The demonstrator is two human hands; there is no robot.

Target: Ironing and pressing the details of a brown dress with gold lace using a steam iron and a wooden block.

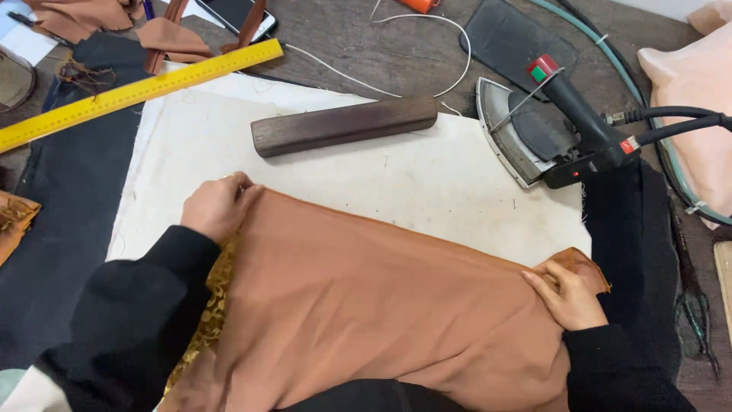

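Left hand (219, 204) is closed on the upper left corner of the brown fabric (366, 305), fingers curled over the edge. Right hand (568, 294) pinches the opposite corner at the right of the frame, thumb and fingers tight on a small fold. The top edge runs taut between the two hands, diagonal from mid left down to lower right. The fabric fills the bottom centre of the frame and lies on a white pressing cloth (427, 175). There's a gold patterned lining (212, 305) peeking out along the left edge, just under the left wrist.

Above the fabric, w/ a gap of bare cloth between, sits a dark wooden block (343, 126), long and lying flat. Upper right of the cloth: a steam iron (549, 130), tilted up on its side w/ black handle and hoses going off right. Yellow ruler (137, 91) runs diagonal in the upper left. Smartphone (236, 14) at the top edge, brown scraps (171, 38) next to it. Scissors (694, 317) at far right on the dark wooden table (396, 46).
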